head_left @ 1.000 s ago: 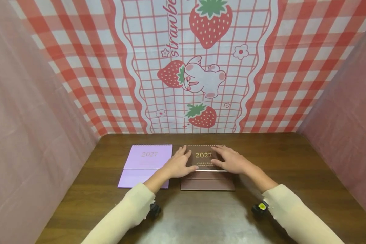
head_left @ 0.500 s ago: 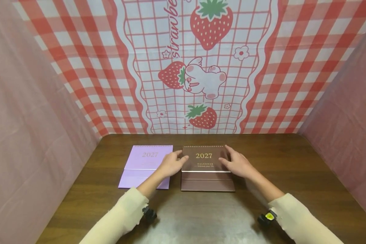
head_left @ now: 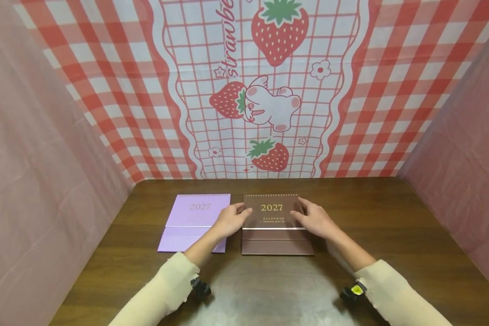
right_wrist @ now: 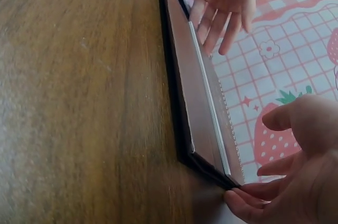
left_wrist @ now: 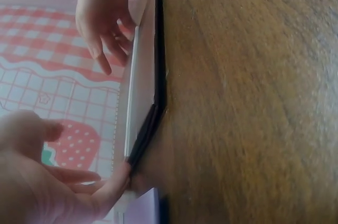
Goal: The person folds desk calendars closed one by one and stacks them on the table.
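Note:
A brown 2027 desk calendar (head_left: 271, 218) stands on the wooden table, its spiral binding along the top. At its left edge is my left hand (head_left: 230, 219), between it and a lilac 2027 desk calendar (head_left: 187, 235). In the left wrist view, that hand's fingers (left_wrist: 113, 187) touch the brown calendar's side, while the thumb stays off the cover. My right hand (head_left: 317, 219) is at the opposite edge. The right wrist view shows its fingertips (right_wrist: 240, 195) against the lower corner and its thumb apart from the cover. Neither hand wraps round the calendar.
The wooden table (head_left: 261, 290) reaches back to a red-and-white checked cloth (head_left: 395, 104) printed with strawberries. Pink curtains (head_left: 32, 172) hang on both sides. The lilac calendar stands close to the left of the brown one, with a narrow gap between them.
Both hands have drawn apart from over the brown calendar's cover to its left and right edges. Over the last half second they have hardly moved. The calendars look unmoved.

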